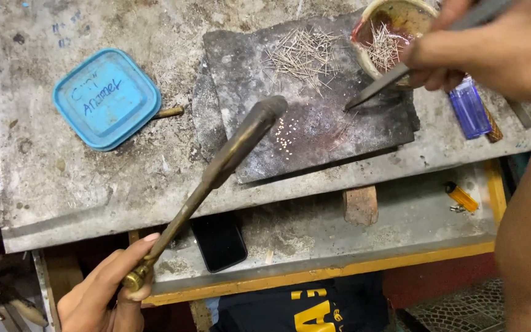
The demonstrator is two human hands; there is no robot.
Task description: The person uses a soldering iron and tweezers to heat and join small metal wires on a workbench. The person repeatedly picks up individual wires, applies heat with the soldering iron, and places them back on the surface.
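Torch (216, 175) in left hand (102, 295) points up-right toward slab (339, 132).

The left hand (109, 295) sat at seven o'clock in the view, fingers curled in a closed grip, thumb extended along the top and pointing toward one o'clock. The right hand (480, 49) was at one o'clock, fingers pinched shut, knuckles turned toward nine o'clock. Its forearm ran off the upper right edge, and bare skin filled the edge at four o'clock.
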